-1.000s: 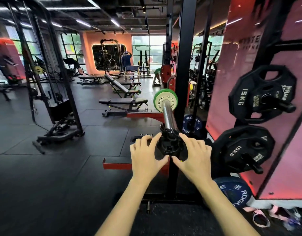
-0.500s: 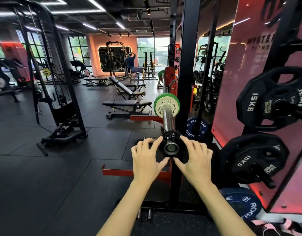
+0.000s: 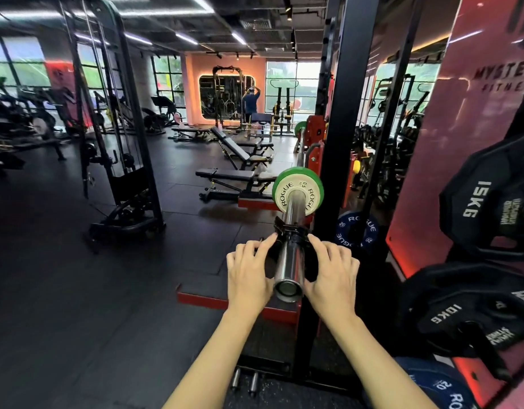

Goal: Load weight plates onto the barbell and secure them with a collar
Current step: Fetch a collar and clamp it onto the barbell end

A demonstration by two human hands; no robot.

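A chrome barbell sleeve points at me from the rack. On it sit a green plate and a small white Rogue plate pressed together. A black collar rides the sleeve some way short of the plates. My left hand holds the collar's left side with its fingers and thumb. My right hand holds its right side in the same way. The sleeve's open end sticks out toward me between my palms.
A black rack upright stands just right of the bar. Black 15 kg and 10 kg plates hang on pegs at right, with blue Rogue plates near the floor. Benches and a cable machine stand to the left.
Both hands have slid the collar from the sleeve's tip further along the bar toward the plates, so the sleeve's end now shows bare in front of my hands.
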